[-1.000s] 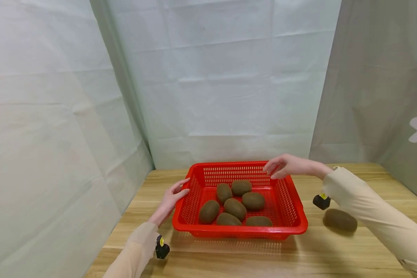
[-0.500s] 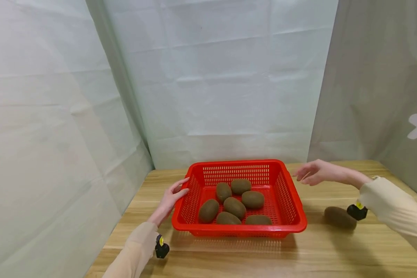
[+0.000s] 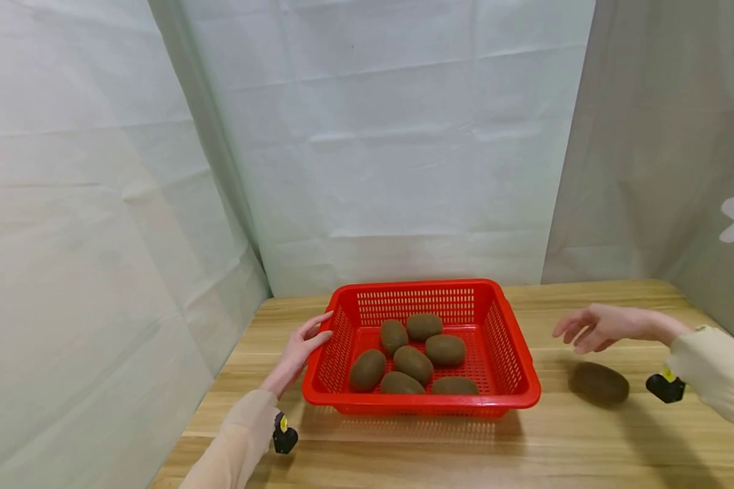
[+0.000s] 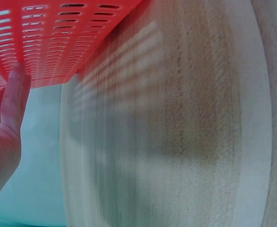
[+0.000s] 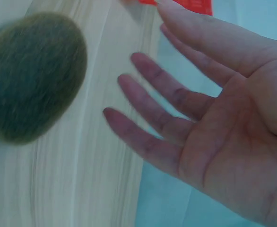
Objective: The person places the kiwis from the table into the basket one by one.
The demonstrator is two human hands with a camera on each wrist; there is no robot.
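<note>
Left hand [image 3: 298, 350]: straight fingers resting against red basket [image 3: 522, 380] left wall. Right hand [image 3: 593, 327]: fingers spread, empty, above loose kiwi [image 3: 599, 384] on counter [image 3: 587, 448].

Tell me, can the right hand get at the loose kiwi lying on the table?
Probably yes: the right hand hovers open just above and behind the kiwi, with nothing between them on the table.
</note>
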